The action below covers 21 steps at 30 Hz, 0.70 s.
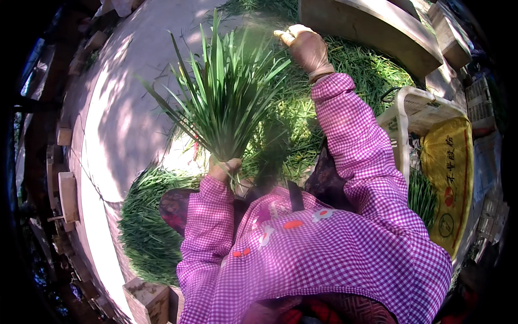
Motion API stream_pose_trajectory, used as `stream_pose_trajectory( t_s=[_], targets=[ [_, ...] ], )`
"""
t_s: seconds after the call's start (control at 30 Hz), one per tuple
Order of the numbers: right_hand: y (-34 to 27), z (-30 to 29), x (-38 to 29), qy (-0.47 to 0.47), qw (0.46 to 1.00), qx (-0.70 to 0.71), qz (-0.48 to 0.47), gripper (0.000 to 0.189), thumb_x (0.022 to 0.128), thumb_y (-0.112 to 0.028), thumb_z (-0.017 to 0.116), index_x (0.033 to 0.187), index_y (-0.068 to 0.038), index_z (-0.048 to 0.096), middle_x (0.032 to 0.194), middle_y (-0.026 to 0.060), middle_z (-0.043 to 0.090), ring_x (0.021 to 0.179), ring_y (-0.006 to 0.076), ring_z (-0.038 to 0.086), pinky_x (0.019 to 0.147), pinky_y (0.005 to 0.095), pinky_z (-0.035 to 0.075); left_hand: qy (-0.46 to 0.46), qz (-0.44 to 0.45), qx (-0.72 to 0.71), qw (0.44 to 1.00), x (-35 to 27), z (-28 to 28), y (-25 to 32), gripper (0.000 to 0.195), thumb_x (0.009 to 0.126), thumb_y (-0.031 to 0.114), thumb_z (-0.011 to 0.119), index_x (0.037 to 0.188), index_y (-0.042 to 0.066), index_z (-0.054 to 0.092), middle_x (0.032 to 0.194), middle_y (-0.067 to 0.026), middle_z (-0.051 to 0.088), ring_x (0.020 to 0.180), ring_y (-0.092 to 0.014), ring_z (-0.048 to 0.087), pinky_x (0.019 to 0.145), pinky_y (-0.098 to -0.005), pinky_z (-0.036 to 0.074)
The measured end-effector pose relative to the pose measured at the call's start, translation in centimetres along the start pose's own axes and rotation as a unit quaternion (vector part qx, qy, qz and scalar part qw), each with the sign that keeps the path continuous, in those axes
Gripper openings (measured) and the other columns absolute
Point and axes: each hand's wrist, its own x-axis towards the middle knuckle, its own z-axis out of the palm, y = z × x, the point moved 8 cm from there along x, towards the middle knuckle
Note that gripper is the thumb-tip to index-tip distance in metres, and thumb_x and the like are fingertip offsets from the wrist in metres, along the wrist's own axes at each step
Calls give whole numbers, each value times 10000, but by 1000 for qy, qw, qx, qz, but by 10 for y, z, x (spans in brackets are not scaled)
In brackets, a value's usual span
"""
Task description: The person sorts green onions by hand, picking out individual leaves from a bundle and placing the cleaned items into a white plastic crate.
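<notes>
A bunch of long flat green leaves, like Chinese chives, fans out upwards from my left hand, which is closed round its narrow lower end. My right hand, in a pale thin glove, is raised to the right of the leaf tips, apart from the bunch. Its fingers are bent together; whether something thin is between them cannot be told. Loose green leaves lie on the ground beneath and beyond my right arm.
A thick pile of green leaves lies at my left. At my right stands a white plastic crate with a yellow printed sack and more leaves. Wooden beams lie at the upper right, and a wooden block is at lower left.
</notes>
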Motion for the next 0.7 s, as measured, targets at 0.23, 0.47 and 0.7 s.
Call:
stream_pose_trajectory(
  t_s=[0.23, 0.47, 0.7],
  targets=[
    [-9, 15, -2, -102, 992, 35, -63, 247, 901, -221, 468, 1071, -159, 637, 969, 69, 644, 870, 219, 608, 801, 305, 491, -26, -20, -22, 999, 10, 0, -23, 388, 630, -82, 638, 1002, -29, 541, 737, -76, 592, 560, -167, 564, 483, -270, 459],
    [-27, 73, -28, -294, 952, -14, -86, 272, 859, -345, 545, 996, -138, 656, 840, 113, 651, 796, 270, 622, 693, 368, 509, -3, -26, -20, 999, 3, -3, -27, 390, 664, -102, 632, 1033, -33, 527, 790, -109, 610, 635, -193, 608, 525, -294, 508],
    [-21, 59, -21, -185, 982, 40, 16, 322, 835, -404, 559, 912, -107, 659, 826, 115, 639, 797, 294, 607, 712, 390, 492, -13, 7, -28, 1000, 2, 2, -7, 298, 588, 2, 681, 874, -16, 598, 741, -71, 615, 606, -176, 600, 533, -293, 479]
  ],
)
